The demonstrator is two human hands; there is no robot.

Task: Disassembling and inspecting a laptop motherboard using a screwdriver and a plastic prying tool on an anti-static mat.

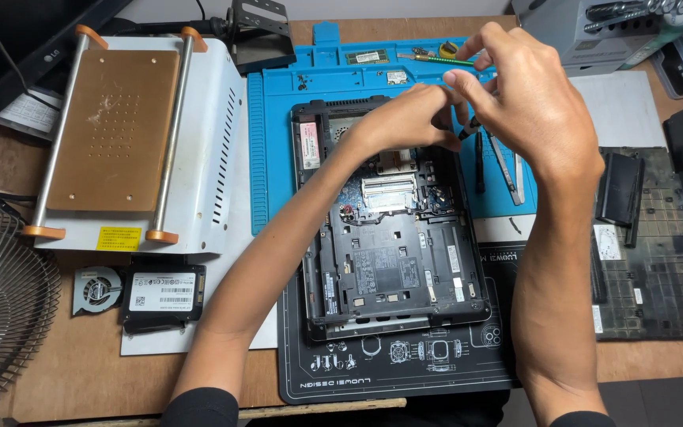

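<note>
With both the left hand (405,119) and right hand (527,103) pinching a small dark tool (472,126) above the opened laptop (393,237), a slip could scratch its exposed board.

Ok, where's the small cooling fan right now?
In the head view, the cooling fan lies at lower left on the wooden table, beside the black drive, below the white heating machine.

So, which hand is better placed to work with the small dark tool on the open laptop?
Probably the right hand: its fingers pinch the dark tool above the laptop. The left hand only touches near the tip, as if steadying it.
</note>
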